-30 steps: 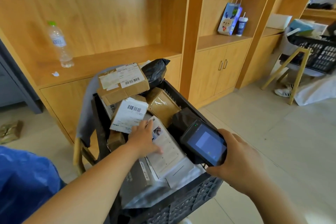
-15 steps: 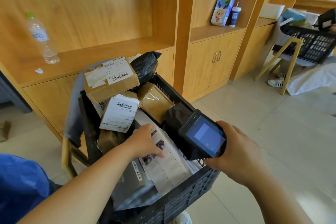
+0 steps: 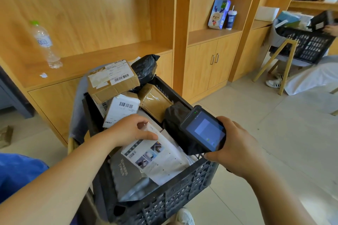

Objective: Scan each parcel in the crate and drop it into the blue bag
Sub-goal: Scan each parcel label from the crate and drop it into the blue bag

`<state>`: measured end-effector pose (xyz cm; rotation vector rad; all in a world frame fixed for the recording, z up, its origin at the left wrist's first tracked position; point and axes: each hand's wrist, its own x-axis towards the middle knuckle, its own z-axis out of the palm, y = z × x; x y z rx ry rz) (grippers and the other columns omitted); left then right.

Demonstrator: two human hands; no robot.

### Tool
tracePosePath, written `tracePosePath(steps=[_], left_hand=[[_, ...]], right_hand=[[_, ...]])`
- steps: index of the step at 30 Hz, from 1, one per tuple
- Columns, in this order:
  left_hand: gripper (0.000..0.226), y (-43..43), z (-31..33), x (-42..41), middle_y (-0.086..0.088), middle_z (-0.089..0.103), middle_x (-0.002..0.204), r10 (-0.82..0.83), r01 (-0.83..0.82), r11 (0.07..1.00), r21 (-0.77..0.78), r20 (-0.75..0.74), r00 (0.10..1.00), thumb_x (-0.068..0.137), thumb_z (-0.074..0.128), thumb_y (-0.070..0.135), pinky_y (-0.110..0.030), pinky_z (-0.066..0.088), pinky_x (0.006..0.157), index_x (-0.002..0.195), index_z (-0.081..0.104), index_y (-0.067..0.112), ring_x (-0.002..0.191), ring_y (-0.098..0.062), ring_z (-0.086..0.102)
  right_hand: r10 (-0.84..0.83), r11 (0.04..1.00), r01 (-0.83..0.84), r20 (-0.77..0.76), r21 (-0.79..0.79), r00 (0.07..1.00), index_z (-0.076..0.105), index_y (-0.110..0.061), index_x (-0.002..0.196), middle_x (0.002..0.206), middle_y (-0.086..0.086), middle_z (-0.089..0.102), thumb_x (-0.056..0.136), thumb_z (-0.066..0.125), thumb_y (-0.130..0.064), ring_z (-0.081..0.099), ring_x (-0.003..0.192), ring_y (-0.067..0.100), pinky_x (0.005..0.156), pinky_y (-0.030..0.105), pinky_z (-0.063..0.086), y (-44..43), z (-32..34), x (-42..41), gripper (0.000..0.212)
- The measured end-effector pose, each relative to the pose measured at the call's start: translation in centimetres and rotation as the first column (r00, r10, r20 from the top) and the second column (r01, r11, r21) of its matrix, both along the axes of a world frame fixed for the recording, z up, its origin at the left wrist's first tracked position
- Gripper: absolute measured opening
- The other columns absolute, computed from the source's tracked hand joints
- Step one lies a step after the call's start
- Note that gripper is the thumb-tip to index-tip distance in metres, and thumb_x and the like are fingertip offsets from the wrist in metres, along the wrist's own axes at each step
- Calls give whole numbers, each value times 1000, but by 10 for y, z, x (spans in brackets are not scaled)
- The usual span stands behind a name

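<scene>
Left hand on white printed parcel in crate, scanner held over crate's right rim.

Left hand now curled over upper edge of white printed parcel, thumb on top, fingers tucked behind; half a second ago lay flatter on its face. Parcel tilted inside black crate, near front. Right hand wrapped around scanner, screen up, as before. Blue bag left of crate, apart.

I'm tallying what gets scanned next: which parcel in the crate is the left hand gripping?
The flat white parcel printed with product pictures, at the crate's near end. The left hand pinches its top edge; the brown boxes and black bags lie untouched further back.
</scene>
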<state>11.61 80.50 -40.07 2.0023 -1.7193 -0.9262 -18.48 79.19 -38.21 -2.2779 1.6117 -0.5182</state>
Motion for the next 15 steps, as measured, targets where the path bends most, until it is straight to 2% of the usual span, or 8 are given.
tracePosePath(steps=[2,3,6,8,10,12,14,15], left_hand=[[46,9,15,-3,21,52,97,5,6,989,-147,75,997,61,78,59,-18,39,67,92,54,34,87,0,51],[49,13,22,-4,25,49,100,23,-4,973,-229,82,996,61,80,57,-16,38,69,97,52,37,90,1,50],[72,24,41,-1,24,45,121,91,-19,902,-431,147,985,61,83,51,-25,41,86,124,53,33,106,-3,47],[72,32,47,2,21,46,128,84,38,866,-499,221,972,63,84,44,-29,42,87,126,53,33,111,-5,46],[64,41,45,4,18,50,129,33,134,846,-515,302,953,65,85,34,-29,41,87,122,54,35,112,-7,47],[56,50,32,6,17,52,129,-30,191,878,-439,347,937,69,83,23,-32,37,98,117,58,35,118,-8,44],[38,62,13,6,18,54,124,-61,159,937,-312,300,952,74,80,20,-32,34,105,105,64,36,118,-8,44],[28,68,5,6,20,57,118,-53,121,953,-279,239,970,75,79,22,-29,36,103,95,67,37,112,-3,47]], right_hand=[[10,1000,-10,17,-22,1000,33,-35,127,94,-13,47,49,75,-50,49,75,10,59,35,54,3,3,1,89],[13,999,-12,28,-34,1000,34,-35,126,94,-13,47,49,75,-50,49,74,9,58,34,53,4,5,1,88],[19,998,-16,50,-65,999,35,-36,123,92,-14,47,49,75,-49,50,73,9,57,33,52,9,9,1,85],[23,997,-17,75,-73,997,34,-37,122,91,-16,46,49,75,-48,51,71,9,56,36,54,13,10,1,85],[33,997,-27,89,-66,996,35,-37,122,90,-16,45,49,76,-48,52,70,11,56,39,54,16,10,2,85],[41,998,-36,99,-53,994,36,-37,121,90,-16,45,48,76,-48,52,68,11,53,40,54,19,9,2,84],[56,997,-51,99,-51,993,36,-37,120,90,-17,44,47,76,-50,51,69,11,53,39,55,22,7,3,84],[64,997,-59,110,-45,992,36,-37,119,90,-17,44,46,76,-50,51,70,12,53,39,55,23,6,3,84]])
